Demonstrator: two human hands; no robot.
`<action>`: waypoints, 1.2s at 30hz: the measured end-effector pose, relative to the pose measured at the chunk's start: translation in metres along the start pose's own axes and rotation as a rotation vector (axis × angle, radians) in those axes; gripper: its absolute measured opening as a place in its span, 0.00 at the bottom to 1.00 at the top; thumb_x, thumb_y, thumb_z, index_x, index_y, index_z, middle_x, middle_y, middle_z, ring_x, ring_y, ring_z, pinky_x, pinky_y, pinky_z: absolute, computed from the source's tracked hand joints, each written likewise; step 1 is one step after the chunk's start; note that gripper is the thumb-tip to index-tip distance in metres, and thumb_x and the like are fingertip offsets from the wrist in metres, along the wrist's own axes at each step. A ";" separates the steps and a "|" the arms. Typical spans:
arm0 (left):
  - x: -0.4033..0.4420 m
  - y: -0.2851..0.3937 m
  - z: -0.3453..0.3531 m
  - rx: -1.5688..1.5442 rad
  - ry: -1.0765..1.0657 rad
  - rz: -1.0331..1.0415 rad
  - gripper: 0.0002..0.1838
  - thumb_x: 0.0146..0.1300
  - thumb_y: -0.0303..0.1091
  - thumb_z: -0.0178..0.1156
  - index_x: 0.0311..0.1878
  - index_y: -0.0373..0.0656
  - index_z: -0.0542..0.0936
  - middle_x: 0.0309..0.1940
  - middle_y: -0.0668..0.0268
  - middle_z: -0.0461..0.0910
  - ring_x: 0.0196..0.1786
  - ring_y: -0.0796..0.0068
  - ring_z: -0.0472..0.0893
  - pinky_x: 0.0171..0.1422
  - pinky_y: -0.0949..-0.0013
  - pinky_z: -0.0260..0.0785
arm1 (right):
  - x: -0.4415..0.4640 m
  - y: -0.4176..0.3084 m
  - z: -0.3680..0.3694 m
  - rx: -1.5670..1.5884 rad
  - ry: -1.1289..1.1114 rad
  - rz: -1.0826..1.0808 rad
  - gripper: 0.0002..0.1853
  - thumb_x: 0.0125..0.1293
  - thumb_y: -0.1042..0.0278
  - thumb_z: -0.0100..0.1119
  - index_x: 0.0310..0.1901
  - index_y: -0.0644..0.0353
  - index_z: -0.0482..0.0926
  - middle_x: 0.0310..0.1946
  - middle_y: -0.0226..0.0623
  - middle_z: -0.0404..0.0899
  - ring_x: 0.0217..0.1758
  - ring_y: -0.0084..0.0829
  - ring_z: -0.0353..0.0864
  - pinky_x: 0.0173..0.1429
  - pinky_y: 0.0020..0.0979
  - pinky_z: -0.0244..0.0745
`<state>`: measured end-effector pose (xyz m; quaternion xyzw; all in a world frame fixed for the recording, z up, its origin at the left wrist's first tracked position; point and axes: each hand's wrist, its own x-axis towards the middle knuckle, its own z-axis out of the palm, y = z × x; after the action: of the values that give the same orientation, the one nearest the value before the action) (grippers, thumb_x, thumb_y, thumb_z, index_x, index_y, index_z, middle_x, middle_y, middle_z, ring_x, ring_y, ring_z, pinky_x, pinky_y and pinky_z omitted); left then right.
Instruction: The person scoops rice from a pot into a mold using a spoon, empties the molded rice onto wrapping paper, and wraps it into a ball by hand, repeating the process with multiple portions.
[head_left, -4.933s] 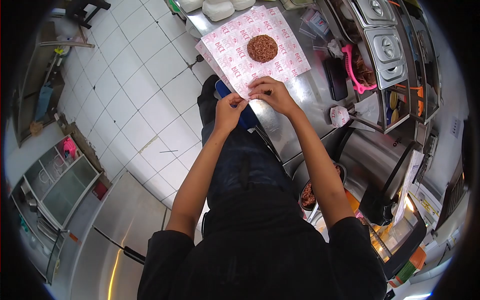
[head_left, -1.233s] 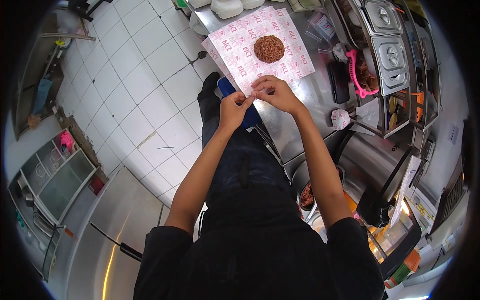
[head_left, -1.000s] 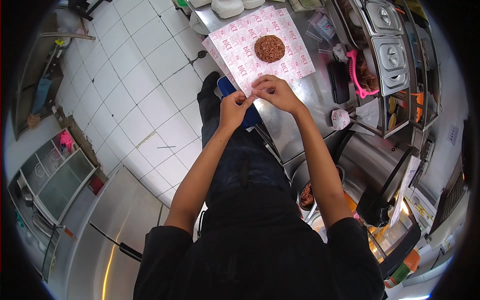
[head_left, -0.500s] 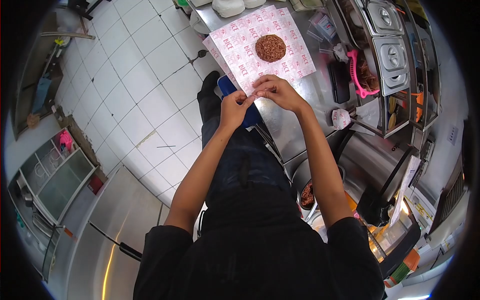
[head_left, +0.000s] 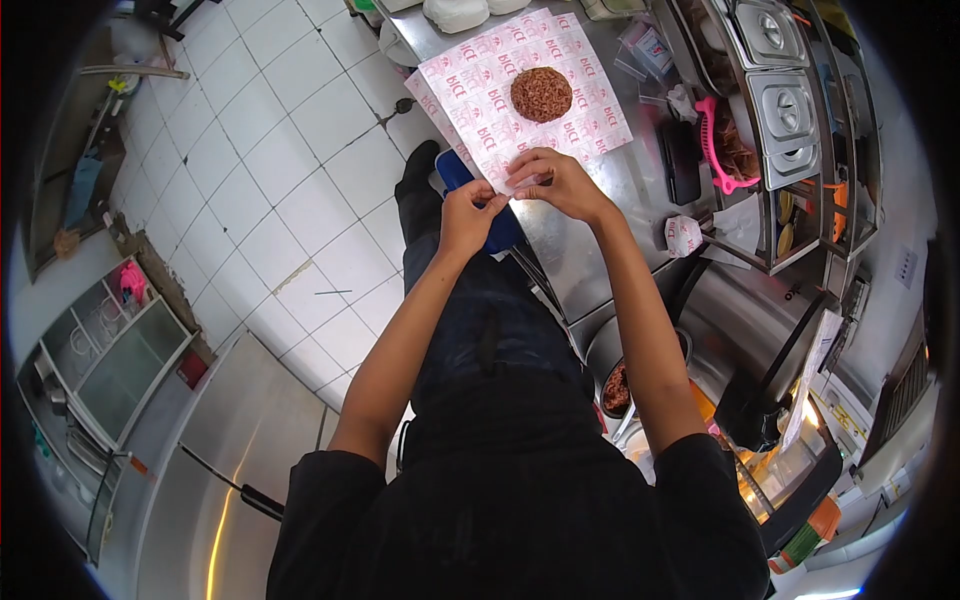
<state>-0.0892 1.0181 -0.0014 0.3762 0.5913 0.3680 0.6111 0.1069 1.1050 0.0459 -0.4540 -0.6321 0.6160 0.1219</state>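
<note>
Little change: your left hand (head_left: 468, 219) still pinches the near corner of the printed paper (head_left: 472, 92); your right hand (head_left: 562, 188) meets it there, grip unclear. Brown rice mound (head_left: 541, 94) sits uncovered, far right of your hands, so work stays at the corner.

Printed paper sheet (head_left: 488, 112): white with repeated pink-red lettering and motifs, spread open and largely flat, set obliquely on the steel counter (head_left: 590, 230). Its near corner is pinched up. Second printed sheet (head_left: 430, 106): beneath the first, offset, showing along the left side. Rice mound (head_left: 541, 94): reddish-brown, grainy, compact, round in outline, intact, resting near the upper sheet's middle.
</note>
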 end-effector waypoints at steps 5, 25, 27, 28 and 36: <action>0.000 0.001 0.001 0.003 0.008 0.001 0.09 0.68 0.28 0.72 0.47 0.34 0.89 0.38 0.65 0.91 0.41 0.82 0.85 0.50 0.73 0.75 | 0.000 0.003 0.001 -0.009 0.032 -0.020 0.11 0.60 0.70 0.79 0.45 0.56 0.91 0.50 0.28 0.85 0.52 0.27 0.83 0.51 0.31 0.77; 0.001 -0.004 0.002 0.013 0.013 -0.006 0.08 0.68 0.29 0.72 0.47 0.35 0.89 0.38 0.66 0.91 0.41 0.82 0.86 0.49 0.73 0.75 | -0.001 0.001 0.001 -0.076 0.049 -0.029 0.12 0.61 0.67 0.79 0.45 0.58 0.90 0.50 0.30 0.85 0.51 0.28 0.83 0.51 0.31 0.77; 0.001 -0.005 0.002 0.011 0.014 -0.007 0.08 0.68 0.29 0.72 0.47 0.35 0.89 0.38 0.66 0.91 0.41 0.82 0.86 0.49 0.73 0.75 | -0.001 0.000 0.001 -0.091 0.046 -0.028 0.12 0.60 0.67 0.80 0.45 0.57 0.90 0.51 0.30 0.85 0.51 0.28 0.83 0.51 0.32 0.77; 0.001 -0.005 0.002 0.002 0.014 -0.004 0.08 0.68 0.29 0.72 0.47 0.35 0.89 0.37 0.66 0.91 0.41 0.82 0.86 0.49 0.73 0.75 | -0.001 0.000 0.001 -0.089 0.045 -0.024 0.13 0.59 0.67 0.80 0.45 0.57 0.90 0.51 0.30 0.85 0.51 0.28 0.83 0.51 0.32 0.77; 0.000 0.002 0.003 0.017 0.053 0.032 0.08 0.67 0.30 0.72 0.42 0.34 0.89 0.33 0.64 0.90 0.36 0.81 0.86 0.45 0.72 0.77 | -0.003 -0.003 0.001 -0.097 0.046 -0.027 0.15 0.58 0.65 0.82 0.45 0.56 0.91 0.52 0.30 0.85 0.52 0.29 0.82 0.52 0.32 0.77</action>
<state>-0.0865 1.0187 0.0007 0.3809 0.6044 0.3825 0.5860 0.1067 1.1024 0.0495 -0.4649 -0.6642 0.5725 0.1223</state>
